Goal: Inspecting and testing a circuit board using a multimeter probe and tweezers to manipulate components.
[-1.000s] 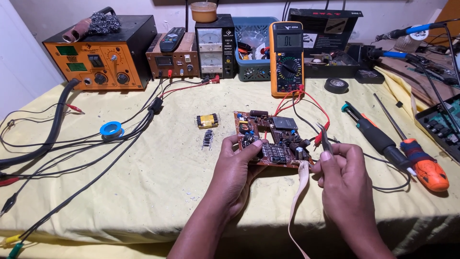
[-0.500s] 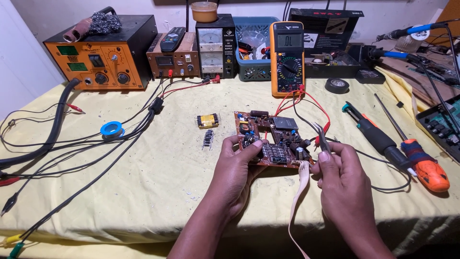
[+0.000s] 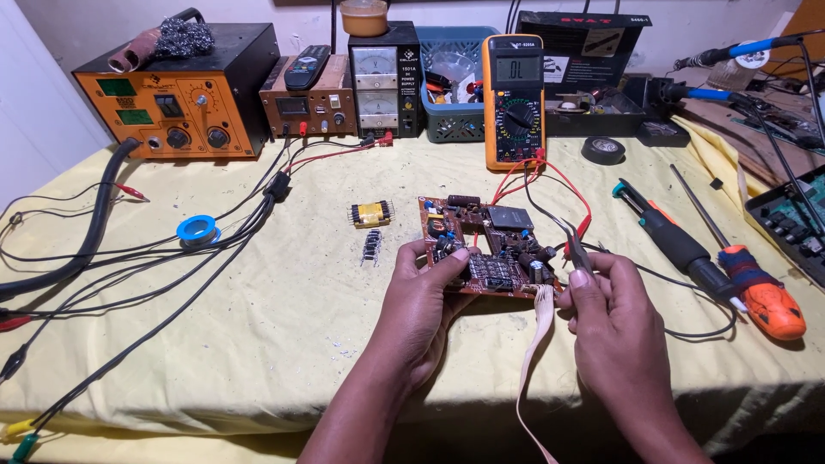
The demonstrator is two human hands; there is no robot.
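Observation:
A brown circuit board [image 3: 490, 245] crowded with components is tilted up off the yellow cloth. My left hand [image 3: 427, 296] grips its near left edge, thumb on top. My right hand [image 3: 612, 314] pinches the red and black meter probes [image 3: 574, 245] together beside the board's right edge. Their red and black leads run back to the orange multimeter [image 3: 514, 101] standing upright behind the board. A pale ribbon cable [image 3: 540, 331] hangs from the board between my hands.
Behind stand an orange bench station [image 3: 176, 107], a small power supply [image 3: 378, 82] and a blue basket [image 3: 451, 94]. A yellow transformer [image 3: 371, 213] and blue solder reel [image 3: 198, 230] lie left. Screwdrivers [image 3: 687, 249] and a tape roll [image 3: 603, 150] lie right. Cables cross the left side.
My right hand has shifted slightly with the probes; the board and my left hand stay as they were.

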